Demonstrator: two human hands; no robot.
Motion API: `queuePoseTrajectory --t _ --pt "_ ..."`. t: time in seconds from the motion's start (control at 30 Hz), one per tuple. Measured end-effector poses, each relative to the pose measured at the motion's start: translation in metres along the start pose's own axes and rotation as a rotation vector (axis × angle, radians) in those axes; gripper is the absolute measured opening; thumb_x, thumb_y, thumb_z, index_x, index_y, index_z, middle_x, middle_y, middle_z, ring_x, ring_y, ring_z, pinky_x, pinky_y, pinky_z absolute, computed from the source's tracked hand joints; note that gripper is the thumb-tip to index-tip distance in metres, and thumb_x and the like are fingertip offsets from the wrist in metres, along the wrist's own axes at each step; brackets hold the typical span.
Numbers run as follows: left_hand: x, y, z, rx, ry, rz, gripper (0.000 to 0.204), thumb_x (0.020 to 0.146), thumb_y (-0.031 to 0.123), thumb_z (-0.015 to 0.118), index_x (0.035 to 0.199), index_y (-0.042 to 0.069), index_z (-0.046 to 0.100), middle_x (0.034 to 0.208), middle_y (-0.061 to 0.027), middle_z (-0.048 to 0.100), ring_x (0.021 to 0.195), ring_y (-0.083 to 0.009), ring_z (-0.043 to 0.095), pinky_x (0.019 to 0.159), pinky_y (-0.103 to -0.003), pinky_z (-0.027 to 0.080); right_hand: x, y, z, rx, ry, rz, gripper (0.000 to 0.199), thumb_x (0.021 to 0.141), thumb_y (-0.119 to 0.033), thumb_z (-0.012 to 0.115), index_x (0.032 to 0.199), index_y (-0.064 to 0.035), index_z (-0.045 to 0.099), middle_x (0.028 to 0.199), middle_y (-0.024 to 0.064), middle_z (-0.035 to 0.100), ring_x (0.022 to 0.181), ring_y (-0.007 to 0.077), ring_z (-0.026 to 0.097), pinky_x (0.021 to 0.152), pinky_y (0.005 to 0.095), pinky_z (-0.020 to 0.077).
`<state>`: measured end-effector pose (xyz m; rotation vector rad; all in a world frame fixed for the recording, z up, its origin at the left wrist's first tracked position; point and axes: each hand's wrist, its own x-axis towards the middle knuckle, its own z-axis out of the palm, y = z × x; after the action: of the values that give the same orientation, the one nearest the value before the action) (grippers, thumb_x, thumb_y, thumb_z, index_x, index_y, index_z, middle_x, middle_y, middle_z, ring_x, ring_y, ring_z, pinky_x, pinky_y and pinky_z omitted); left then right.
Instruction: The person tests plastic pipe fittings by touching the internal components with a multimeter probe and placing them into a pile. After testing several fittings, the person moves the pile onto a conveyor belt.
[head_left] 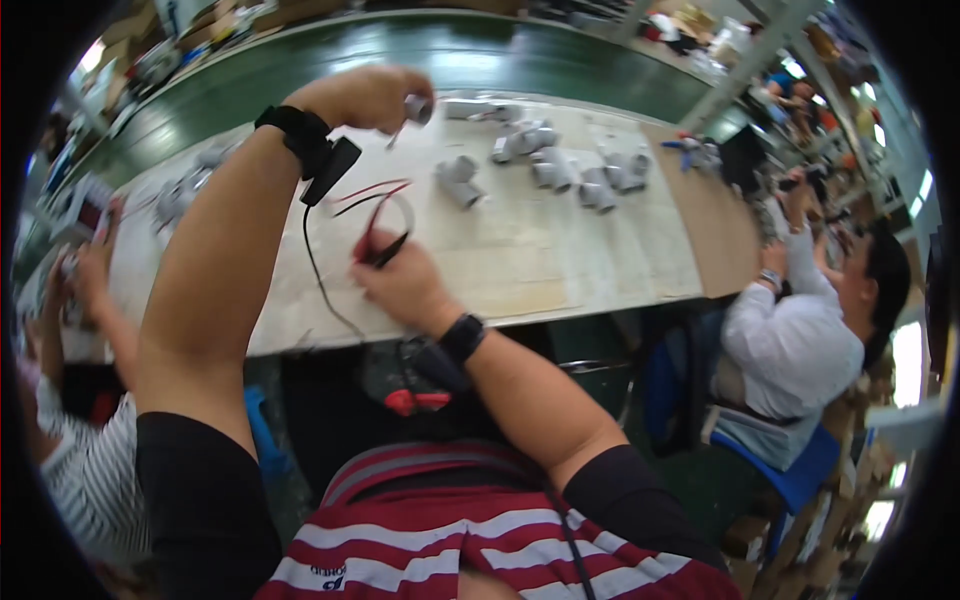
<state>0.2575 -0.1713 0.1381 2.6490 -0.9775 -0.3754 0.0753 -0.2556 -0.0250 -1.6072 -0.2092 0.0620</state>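
Two hands, one cylinder, one bunch of wires.
The left hand [365, 97], raised over the table [560, 250], grips one small grey cylinder [417, 107]. The right hand [405, 285] pinches red and black wires [378, 215] near the table's front edge. About ten more grey parts [560, 165] lie beyond; two co-workers sit alongside.
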Motion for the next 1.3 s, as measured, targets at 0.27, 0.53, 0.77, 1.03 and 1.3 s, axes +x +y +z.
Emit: queuePoseTrajectory --t 0.27,0.53,0.77,1.03,1.3 --pt "-0.181 -0.038 0.111 -1.135 0.671 0.004 0.064 0.078 0.004 0.082 0.135 0.000 0.052 0.098 -0.0103 0.068 0.090 -0.0159 0.066 0.078 -0.031 0.055 0.005 0.003 -0.002 0.224 -0.021 0.100 0.014 0.090 -0.002 0.071 0.101 -0.0016 0.064 0.085 0.0093 0.071 0.069 0.0160 0.067 0.061 0.0282 0.0562" --pt "-0.209 -0.026 0.202 -1.126 0.936 -0.433 0.064 0.079 0.015 0.088 0.128 -0.002 0.050 0.097 -0.0119 0.069 0.085 -0.0187 0.068 0.073 -0.032 0.055 0.002 -0.004 0.000 0.273 0.002 0.071 0.013 0.092 -0.003 0.071 0.102 -0.0001 0.063 0.090 0.0124 0.073 0.075 0.0177 0.069 0.064 0.0293 0.0584" --pt "-0.197 -0.021 0.213 -0.748 1.037 -0.394 0.065 0.079 0.036 0.089 0.117 -0.004 0.053 0.092 -0.0193 0.070 0.078 -0.0274 0.070 0.071 -0.037 0.056 0.000 -0.002 0.002 0.247 -0.003 0.008 0.014 0.093 -0.003 0.070 0.104 0.0003 0.063 0.091 0.0130 0.073 0.076 0.0179 0.070 0.065 0.0287 0.0589" --pt "-0.191 -0.019 0.214 -0.678 1.067 -0.424 0.066 0.077 0.041 0.090 0.112 -0.002 0.054 0.087 -0.0209 0.070 0.078 -0.0338 0.072 0.067 -0.041 0.056 0.000 -0.001 0.004 0.150 -0.063 0.018 0.016 0.093 -0.005 0.072 0.105 0.0005 0.063 0.089 0.0095 0.071 0.076 0.0160 0.069 0.065 0.0282 0.0589" --pt "-0.193 -0.012 0.213 -0.650 1.075 -0.415 0.064 0.078 0.041 0.089 0.111 -0.001 0.053 0.084 -0.0206 0.070 0.074 -0.0341 0.071 0.064 -0.041 0.056 0.001 0.002 0.007 0.080 -0.051 0.015 0.016 0.093 -0.006 0.073 0.105 -0.0003 0.064 0.088 0.0078 0.070 0.073 0.0143 0.068 0.065 0.0271 0.0582"
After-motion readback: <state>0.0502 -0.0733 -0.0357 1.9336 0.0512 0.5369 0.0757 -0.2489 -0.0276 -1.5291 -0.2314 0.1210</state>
